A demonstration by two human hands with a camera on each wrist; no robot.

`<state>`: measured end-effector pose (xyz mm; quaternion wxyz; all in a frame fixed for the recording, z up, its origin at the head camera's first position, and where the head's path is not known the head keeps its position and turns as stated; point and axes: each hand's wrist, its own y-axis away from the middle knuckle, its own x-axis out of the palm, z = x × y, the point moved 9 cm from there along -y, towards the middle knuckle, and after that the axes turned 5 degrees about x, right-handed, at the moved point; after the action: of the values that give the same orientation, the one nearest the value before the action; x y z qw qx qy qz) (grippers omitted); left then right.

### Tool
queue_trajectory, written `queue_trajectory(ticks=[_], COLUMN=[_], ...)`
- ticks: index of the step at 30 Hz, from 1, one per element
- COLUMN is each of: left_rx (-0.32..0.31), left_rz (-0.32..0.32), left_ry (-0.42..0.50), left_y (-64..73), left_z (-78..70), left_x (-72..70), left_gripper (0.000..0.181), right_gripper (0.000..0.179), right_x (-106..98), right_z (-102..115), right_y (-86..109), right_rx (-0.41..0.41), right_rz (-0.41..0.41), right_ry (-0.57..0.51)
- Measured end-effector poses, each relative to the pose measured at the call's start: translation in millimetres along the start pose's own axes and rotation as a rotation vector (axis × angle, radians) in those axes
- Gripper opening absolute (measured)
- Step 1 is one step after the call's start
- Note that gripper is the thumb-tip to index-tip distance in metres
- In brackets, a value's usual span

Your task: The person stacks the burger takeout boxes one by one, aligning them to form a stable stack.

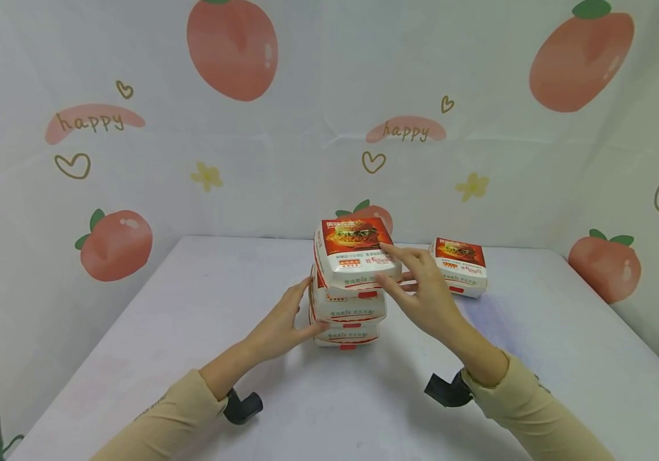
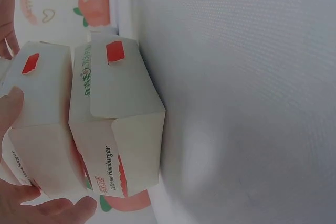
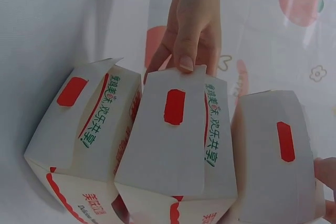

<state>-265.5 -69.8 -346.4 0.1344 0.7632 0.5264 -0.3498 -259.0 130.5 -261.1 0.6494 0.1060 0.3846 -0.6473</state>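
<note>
Three white hamburger boxes with red print form a stack near the table's middle. My right hand (image 1: 428,296) holds the top box (image 1: 358,262) by its right side, thumb at the front. This box sits slightly to the right of the middle box (image 1: 352,311). With its thumb on the front and fingers along the left side, my left hand (image 1: 280,328) grips the middle box. Beneath it, the bottom box (image 1: 345,335) rests on the table; its side shows in the left wrist view. Red closure tabs face forward in the right wrist view.
Another hamburger box (image 1: 460,269) stands alone at the back right, beyond my right hand. The white table (image 1: 237,275) meets a hanging backdrop (image 1: 283,166) printed with fruit and hearts. Black wrist straps (image 1: 243,407) show below my hands.
</note>
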Motion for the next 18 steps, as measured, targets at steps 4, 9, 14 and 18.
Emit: queue_trajectory(ticks=[4, 9, 14, 18], left_rx=[-0.003, 0.0, 0.01, 0.011], left_rz=[0.002, 0.001, -0.007, -0.009], left_ry=[-0.001, -0.01, -0.017, -0.016], left_y=[-0.2, -0.8, -1.4, -1.5], left_z=[1.2, 1.2, 1.2, 1.0], left_x=[0.6, 0.3, 0.4, 0.4], left_gripper=[0.092, 0.092, 0.091, 0.091], right_gripper=[0.054, 0.054, 0.054, 0.054], right_x=[0.9, 1.4, 1.6, 1.7], right_z=[1.2, 2.7, 3.4, 3.9], right_y=[0.3, 0.4, 0.8, 1.0], right_rx=[-0.002, -0.001, -0.003, 0.002], right_rz=[-0.003, -0.003, -0.006, -0.007], right_ry=[0.004, 0.003, 0.005, 0.01])
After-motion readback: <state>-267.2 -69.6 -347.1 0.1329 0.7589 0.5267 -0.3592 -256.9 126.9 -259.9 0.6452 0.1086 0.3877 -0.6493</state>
